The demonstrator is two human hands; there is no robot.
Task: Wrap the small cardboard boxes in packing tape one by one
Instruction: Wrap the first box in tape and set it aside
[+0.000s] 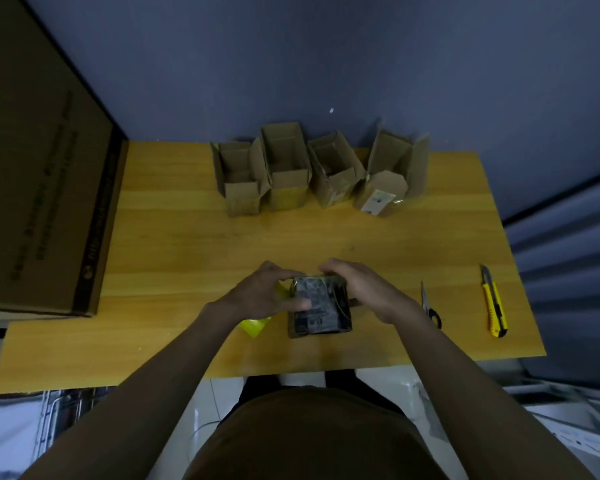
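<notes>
The left hand [262, 292] curls around the near-left side of a small box [321, 306] that sits on the wooden table [187, 237] just in front of the person, its thumb lying across the box's top face. The right hand [355, 284] comes over the far-right edge of the same box, fingers bent down onto its top rim; whether they pinch a tape end there or only press is too blurred to tell. The box looks dark and glossy, as if film or tape already covers most of it, with thin pale lines crossing the top.

Half hidden under the left wrist lies something bright yellow [257, 323], probably the tape roll or its wrapper, touching the table just beside the box.

By these signs the step in hand is the wrapping of this one box, likely smoothing or closing a turn of tape. The next move probably calls for pressing the loose end flat, then cutting it. The scissors [430, 308] lie just right of the right forearm, and a yellow utility knife [494, 304] lies farther right, near the table's edge.

Along the far edge four open cardboard boxes [321, 171] stand in a row, flaps up, seemingly not yet wrapped. A large carton [42, 168] fills the left side.
</notes>
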